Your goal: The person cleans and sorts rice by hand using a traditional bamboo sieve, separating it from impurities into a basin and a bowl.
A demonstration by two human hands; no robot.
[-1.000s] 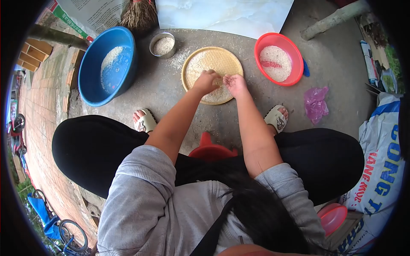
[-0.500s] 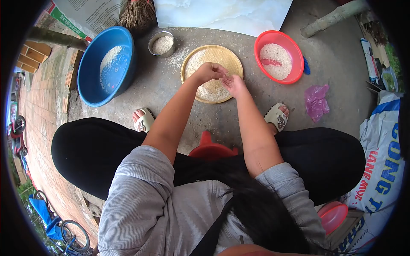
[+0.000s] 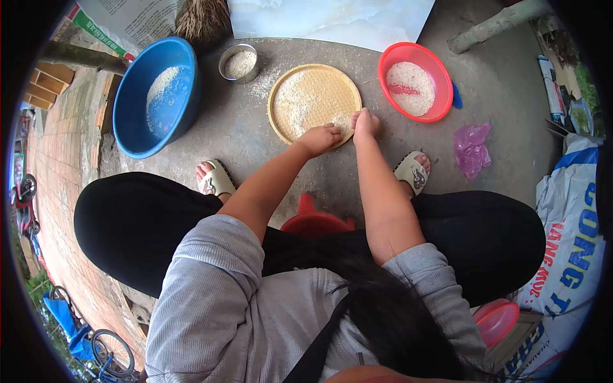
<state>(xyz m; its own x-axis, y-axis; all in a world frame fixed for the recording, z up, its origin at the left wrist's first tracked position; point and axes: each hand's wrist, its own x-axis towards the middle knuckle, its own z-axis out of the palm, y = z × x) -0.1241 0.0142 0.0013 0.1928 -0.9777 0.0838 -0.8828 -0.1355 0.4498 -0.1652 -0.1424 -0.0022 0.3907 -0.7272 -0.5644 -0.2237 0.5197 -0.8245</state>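
A round woven bamboo tray (image 3: 324,89) lies on the concrete floor in front of me, with white rice grains (image 3: 290,105) spread over its left side and near edge. My left hand (image 3: 321,139) is palm down over the tray's near edge, its fingers curled together against the rice there; what they hold is hidden. At the near right rim, my right hand (image 3: 365,123) is closed, its fingers bent around the tray's edge.
Left of the tray stand a metal bowl of rice (image 3: 240,64) and a tilted blue basin (image 3: 156,96). A red basin with rice (image 3: 415,83) stands to the right, near a crumpled purple plastic bag (image 3: 472,151). A red stool (image 3: 313,222) shows between my legs.
Both hands have come apart from above the tray's middle. The left moved down to the near edge, the right to the near right rim, where it closed.
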